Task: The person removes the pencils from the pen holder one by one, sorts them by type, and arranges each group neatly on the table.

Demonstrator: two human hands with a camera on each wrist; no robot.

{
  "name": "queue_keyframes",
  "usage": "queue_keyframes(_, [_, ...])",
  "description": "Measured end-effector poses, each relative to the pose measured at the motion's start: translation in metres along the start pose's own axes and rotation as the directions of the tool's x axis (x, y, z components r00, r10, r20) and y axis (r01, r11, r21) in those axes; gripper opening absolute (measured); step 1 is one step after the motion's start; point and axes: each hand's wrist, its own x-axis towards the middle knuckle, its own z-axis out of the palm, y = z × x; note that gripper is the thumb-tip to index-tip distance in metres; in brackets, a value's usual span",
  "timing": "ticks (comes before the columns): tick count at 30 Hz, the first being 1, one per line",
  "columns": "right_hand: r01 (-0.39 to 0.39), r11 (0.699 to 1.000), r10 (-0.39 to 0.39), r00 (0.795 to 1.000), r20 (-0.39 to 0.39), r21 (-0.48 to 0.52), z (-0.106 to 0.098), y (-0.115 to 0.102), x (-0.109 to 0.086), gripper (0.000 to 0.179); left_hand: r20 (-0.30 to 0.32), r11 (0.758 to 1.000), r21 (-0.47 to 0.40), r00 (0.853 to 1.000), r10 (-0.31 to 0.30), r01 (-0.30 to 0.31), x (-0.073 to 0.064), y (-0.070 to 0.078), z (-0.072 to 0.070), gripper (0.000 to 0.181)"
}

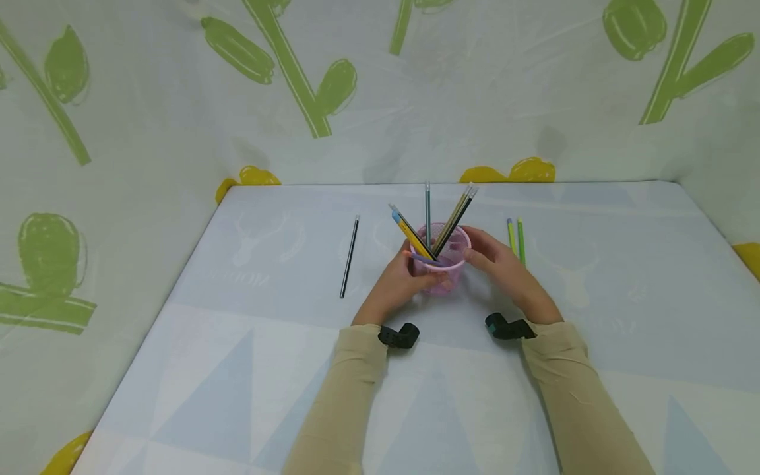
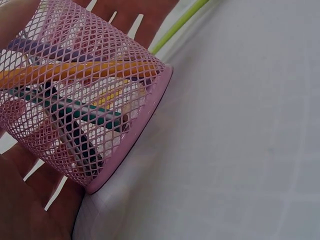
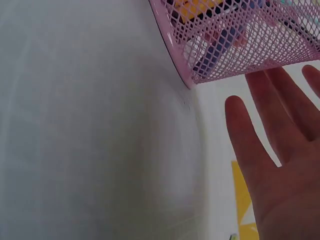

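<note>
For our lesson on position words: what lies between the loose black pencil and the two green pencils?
The head view shows the pink mesh cup of pencils, with the left hand and right hand touching it.

Two forearms in long beige fabric sleeves, the left forearm [image 1: 338, 409] and the right forearm [image 1: 584, 409], reach forward from the bottom edge, angling toward each other. Each wrist wears a small, curved black device [image 1: 399, 336]. The bare left hand [image 1: 394, 284] curves inward, gripping, thumb in front of the fingers. The bare right hand [image 1: 510, 270] faces it, thumb forward, its fingers long, nearly straight and spread in the right wrist view.
</note>
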Motion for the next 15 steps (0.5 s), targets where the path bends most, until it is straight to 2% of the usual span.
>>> queue_keyframes(6, [0.031,0.999,-0.033,0.997,0.065,0.027,0.005,0.000,0.001,0.060,0.004,1.000,0.011,1.000,0.013,-0.013,-0.001,0.000,-0.001,0.082])
queue_keyframes(15, [0.050,0.997,-0.055,0.993,0.100,0.052,0.012,0.003,0.006,0.072,-0.013,1.000,0.026,1.000,-0.005,0.005,0.000,0.000,-0.001,0.088])
